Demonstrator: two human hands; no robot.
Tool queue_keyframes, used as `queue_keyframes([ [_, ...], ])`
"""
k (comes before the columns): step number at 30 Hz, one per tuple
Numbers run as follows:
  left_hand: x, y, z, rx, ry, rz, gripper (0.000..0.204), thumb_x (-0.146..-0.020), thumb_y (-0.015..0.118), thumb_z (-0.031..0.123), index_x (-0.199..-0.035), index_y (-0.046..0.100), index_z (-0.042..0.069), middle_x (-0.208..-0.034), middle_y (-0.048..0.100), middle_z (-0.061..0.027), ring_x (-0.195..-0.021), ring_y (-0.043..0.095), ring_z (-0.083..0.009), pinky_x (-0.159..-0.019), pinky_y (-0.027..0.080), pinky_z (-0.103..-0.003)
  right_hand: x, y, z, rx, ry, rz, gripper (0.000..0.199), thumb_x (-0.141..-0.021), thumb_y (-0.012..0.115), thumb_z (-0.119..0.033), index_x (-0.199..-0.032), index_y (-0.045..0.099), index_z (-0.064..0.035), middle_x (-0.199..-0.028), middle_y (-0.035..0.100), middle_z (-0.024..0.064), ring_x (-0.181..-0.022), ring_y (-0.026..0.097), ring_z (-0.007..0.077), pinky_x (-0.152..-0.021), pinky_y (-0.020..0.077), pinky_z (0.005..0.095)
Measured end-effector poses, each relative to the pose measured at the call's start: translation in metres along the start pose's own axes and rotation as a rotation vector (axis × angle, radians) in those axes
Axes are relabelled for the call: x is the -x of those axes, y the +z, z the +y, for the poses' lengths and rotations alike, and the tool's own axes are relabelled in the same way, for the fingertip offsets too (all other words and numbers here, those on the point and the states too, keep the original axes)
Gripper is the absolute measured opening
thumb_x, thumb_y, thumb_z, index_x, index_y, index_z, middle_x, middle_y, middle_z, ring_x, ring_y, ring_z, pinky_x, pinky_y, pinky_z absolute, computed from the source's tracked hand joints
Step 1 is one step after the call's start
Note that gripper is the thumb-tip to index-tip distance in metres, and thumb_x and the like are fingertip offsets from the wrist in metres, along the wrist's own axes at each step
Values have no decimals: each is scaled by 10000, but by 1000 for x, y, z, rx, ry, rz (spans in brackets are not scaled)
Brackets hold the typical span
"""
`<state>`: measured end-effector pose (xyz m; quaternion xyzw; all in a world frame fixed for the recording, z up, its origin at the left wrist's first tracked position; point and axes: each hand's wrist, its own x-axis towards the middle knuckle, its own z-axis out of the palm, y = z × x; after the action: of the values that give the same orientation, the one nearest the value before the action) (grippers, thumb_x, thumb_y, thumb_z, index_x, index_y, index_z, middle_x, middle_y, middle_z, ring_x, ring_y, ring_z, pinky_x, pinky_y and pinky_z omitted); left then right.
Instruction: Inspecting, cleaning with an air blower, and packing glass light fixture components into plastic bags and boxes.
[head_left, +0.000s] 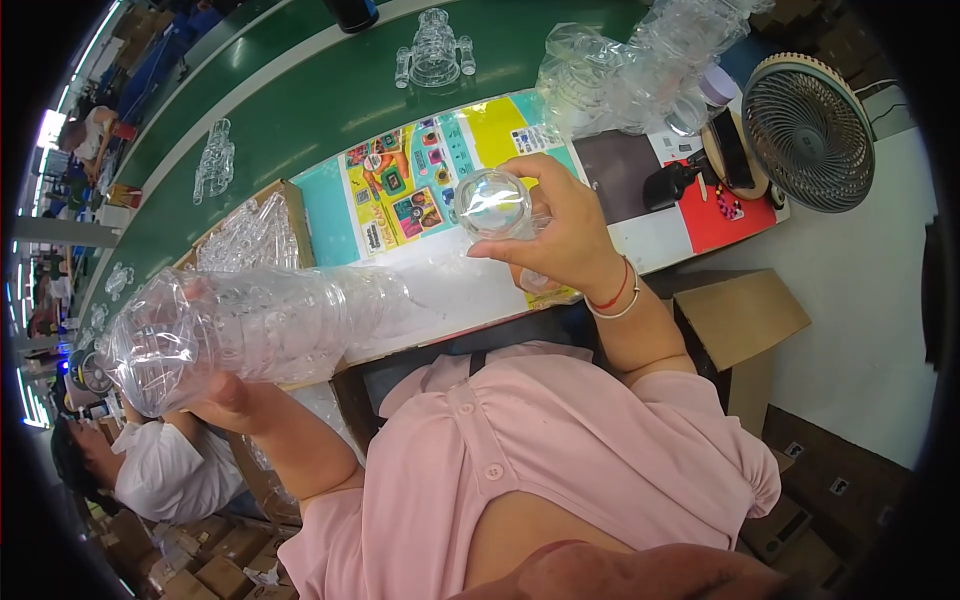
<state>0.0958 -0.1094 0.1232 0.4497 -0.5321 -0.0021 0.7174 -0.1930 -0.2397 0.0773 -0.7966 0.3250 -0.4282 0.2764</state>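
My right hand (572, 222) is closed around a clear plastic piece with a round end (493, 203), held above the worktable. A second clear rounded part shows below the fingers; whether it belongs to the same piece I cannot tell. At the left, my left hand (228, 398) grips a long clear plastic bag (285, 320) full of nested clear round parts. The bag lies across the table's near left edge, and its film partly hides the fingers.
A carton of clear parts (303, 225) stands behind the bag. Clear plastic assemblies (435, 52) rest on the green belt (320, 90). Bagged clear parts (590, 80), a black fan (808, 130) and an open carton (740, 310) are at the right. Another person (175, 465) sits at the left.
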Motion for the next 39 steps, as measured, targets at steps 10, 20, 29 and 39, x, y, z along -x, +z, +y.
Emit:
queue_keyframes([
  [10, 1, 6, 4, -91, 2, -16, 849, -727, 689, 508, -1314, 302, 33, -1206, 459, -191, -1014, 524, -317, -914, 411, -445, 5, -4, -7, -79, -17, 26, 705, -517, 888, -253, -1064, 513, -13, -977, 588, 104, -831, 604, 154, -688, 484, 244],
  [20, 2, 4, 4, 15, -59, 4, 840, -728, 709, 444, -1346, 285, 63, -1283, 409, -107, -1072, 495, -310, -927, 406, -448, 7, -3, -11, -106, -99, 47, 719, -514, 891, -252, -1080, 510, -23, -992, 575, 101, -849, 593, 151, -703, 477, 231],
  [29, 5, 5, 0, 27, -51, 24, 857, -731, 705, 455, -1347, 272, 46, -1263, 426, -125, -1070, 501, -293, -915, 419, -429, 10, -2, -8, -80, -98, 65, 720, -528, 886, -230, -1097, 496, -22, -990, 568, 103, -834, 595, 146, -677, 482, 231],
  [39, 4, 8, 7, -225, -83, 47, 899, -736, 565, 647, -1279, 371, -43, -1200, 487, -215, -1090, 499, -324, -936, 398, -435, 32, 9, 21, 45, 116, 95, 710, -551, 874, -235, -1073, 441, -27, -955, 570, 123, -776, 638, 176, -607, 503, 251],
])
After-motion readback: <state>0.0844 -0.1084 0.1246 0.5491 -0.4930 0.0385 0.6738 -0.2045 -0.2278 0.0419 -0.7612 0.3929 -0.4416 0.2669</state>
